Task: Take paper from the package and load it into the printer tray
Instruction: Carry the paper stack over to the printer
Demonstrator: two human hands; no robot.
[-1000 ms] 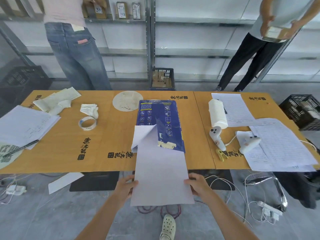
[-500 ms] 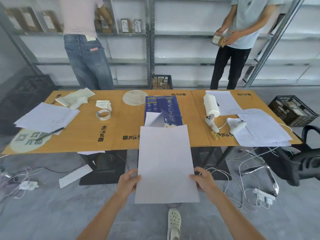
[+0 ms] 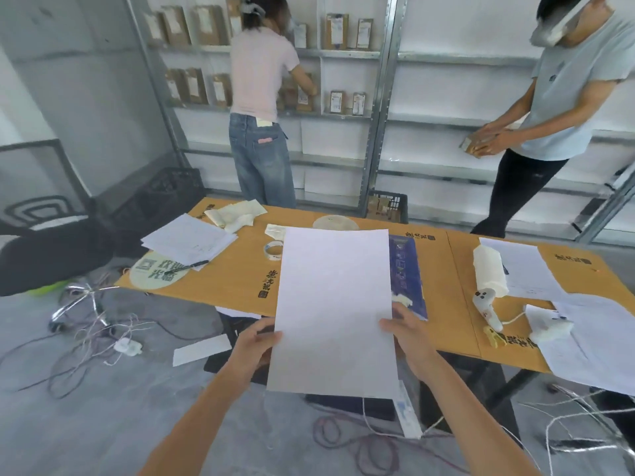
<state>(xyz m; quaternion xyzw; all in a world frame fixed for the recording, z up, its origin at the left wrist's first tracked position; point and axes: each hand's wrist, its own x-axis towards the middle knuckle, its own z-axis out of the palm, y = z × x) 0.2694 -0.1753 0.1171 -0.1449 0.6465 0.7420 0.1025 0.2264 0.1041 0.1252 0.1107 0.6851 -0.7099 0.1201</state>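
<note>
I hold a stack of white paper (image 3: 335, 310) upright in front of me, above the near edge of the table. My left hand (image 3: 256, 345) grips its lower left edge and my right hand (image 3: 405, 333) grips its lower right edge. The blue paper package (image 3: 407, 276) lies flat on the orange table (image 3: 240, 269) behind the sheets, mostly hidden by them. No printer or tray is in view.
Loose paper piles (image 3: 189, 240), a tape roll (image 3: 273, 250), a white roll (image 3: 489, 271) and two white controllers (image 3: 486, 309) lie on the table. Cables (image 3: 96, 324) cover the floor at left and right. Two people (image 3: 261, 97) stand at the shelves behind. A black chair (image 3: 44, 249) is at left.
The paper has come fully out of the package and risen upright in both hands. My view has backed off, lifted and turned left.
</note>
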